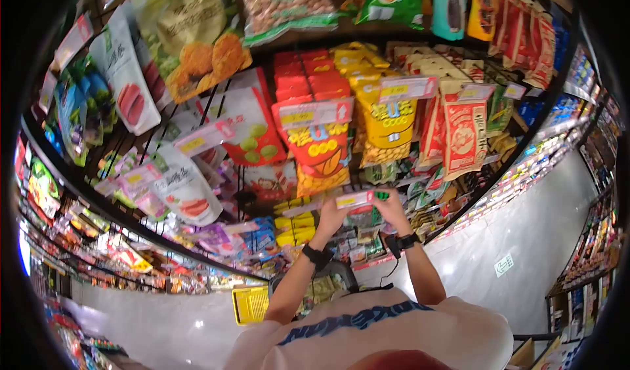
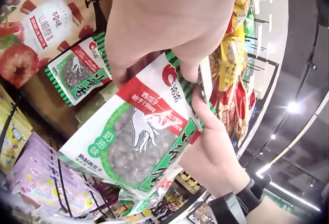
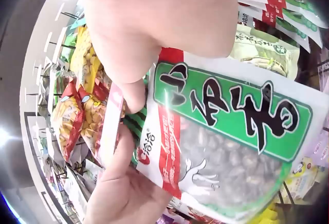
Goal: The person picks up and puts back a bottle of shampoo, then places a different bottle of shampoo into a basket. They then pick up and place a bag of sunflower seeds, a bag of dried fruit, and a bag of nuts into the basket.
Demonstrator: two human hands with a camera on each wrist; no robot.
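Both hands are at a white, red and green bag of watermelon seeds [image 2: 136, 147], out in front of the hanging rack. In the head view my left hand [image 1: 331, 218] is left of a pink-edged price tag [image 1: 354, 200], and my right hand [image 1: 392, 211] is right of it. The left wrist view shows my left fingers gripping the bag's top edge. My right thumb and fingers pinch its green-striped top corner. In the right wrist view, the bag [image 3: 231, 157] hangs from both hands, beside the tag [image 3: 112, 124]. The hands hide part of its top edge.
Red snack bags [image 1: 318, 143] and yellow ones [image 1: 388, 124] hang on hooks above the hands. A similar seed bag [image 2: 78, 71] hangs behind the held one. Below are a yellow basket [image 1: 251, 306] and a dark-rimmed basket [image 1: 348, 273]. Grey floor [image 1: 525, 239] stretches to the right.
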